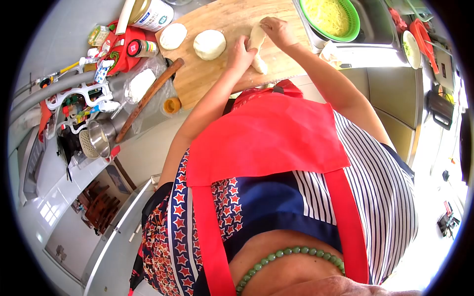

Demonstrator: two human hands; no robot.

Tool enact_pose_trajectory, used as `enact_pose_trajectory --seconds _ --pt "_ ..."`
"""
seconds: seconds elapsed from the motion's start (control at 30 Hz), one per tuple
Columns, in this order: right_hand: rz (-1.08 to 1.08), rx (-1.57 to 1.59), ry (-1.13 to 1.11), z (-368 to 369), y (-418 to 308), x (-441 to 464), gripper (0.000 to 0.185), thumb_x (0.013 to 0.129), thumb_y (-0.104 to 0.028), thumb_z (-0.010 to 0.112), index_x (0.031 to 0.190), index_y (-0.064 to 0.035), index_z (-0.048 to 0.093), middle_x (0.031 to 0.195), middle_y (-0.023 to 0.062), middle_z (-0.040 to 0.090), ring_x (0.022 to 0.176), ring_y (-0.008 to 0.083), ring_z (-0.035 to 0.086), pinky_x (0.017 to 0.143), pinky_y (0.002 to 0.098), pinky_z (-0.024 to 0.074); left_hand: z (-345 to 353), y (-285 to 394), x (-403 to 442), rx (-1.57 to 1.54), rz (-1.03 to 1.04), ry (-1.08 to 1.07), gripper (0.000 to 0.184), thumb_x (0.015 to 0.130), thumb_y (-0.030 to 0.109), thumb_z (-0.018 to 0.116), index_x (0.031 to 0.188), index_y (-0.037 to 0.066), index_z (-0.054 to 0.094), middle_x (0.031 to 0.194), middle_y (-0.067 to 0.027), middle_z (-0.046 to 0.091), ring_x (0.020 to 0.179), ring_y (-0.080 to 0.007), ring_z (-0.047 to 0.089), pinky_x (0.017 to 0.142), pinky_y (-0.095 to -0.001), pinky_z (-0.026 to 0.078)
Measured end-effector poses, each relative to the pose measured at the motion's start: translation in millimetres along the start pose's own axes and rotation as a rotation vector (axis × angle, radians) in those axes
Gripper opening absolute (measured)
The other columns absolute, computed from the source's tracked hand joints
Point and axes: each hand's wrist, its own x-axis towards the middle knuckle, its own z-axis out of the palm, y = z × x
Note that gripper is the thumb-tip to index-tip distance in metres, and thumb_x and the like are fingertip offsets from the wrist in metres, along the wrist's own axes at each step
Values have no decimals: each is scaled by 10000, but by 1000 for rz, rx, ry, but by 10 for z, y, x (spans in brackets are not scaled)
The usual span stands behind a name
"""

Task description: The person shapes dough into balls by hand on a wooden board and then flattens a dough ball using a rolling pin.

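A long roll of pale dough (pixel 256 38) lies on the wooden board (pixel 237 19), its near end thick and rounded. My left hand (pixel 240 53) grips the roll's left side around the middle, fingers curled against it. Farther up, the fingers of my right hand (pixel 277 32) are closed on the far end. To the left of my hands sits a round ball of dough (pixel 210 45). Beyond it, at the board's left edge, lies a flatter white dough piece (pixel 173 36).
A wooden rolling pin (pixel 150 98) lies slanted left of the board, beside a plastic bag with something white (pixel 140 86). Jars and a can (pixel 152 16) stand behind. On the right, a green basket of yellow shreds (pixel 330 17) stands by the steel sink (pixel 377 24).
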Motion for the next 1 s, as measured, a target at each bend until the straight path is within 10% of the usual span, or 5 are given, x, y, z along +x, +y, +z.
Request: enact_pose_trajectory --seconds 0.23,0.57,0.77,1.0 --pt "-281 -55 97 68 -96 -279 253 845 -89 586 1089 -98 652 996 88 650 903 307 632 813 391 514 125 -75 418 -55 72 81 400 735 176 774 1081 31 635 938 -130 699 810 -232 682 738 -336 544" --pt "266 129 -214 -84 -203 50 229 762 -296 710 928 -138 721 820 96 708 747 272 671 700 367 535 -119 3 416 -58 -76 -101 261 806 163 703 1035 42 671 881 -98 713 785 -196 682 733 -319 535" --pt "106 -29 -126 110 -77 64 255 733 -309 734 872 -107 664 847 87 673 732 289 650 671 406 518 -265 -94 607 -389 -329 -351 239 950 127 537 1108 -5 658 1025 -72 686 850 -140 653 756 -270 544" --pt "73 -298 -249 18 -388 -48 179 825 -186 632 959 -70 646 918 135 644 873 304 619 766 392 506 -66 -163 736 -279 -160 -75 233 917 189 616 1070 31 696 863 -44 708 707 -105 627 680 -258 511"
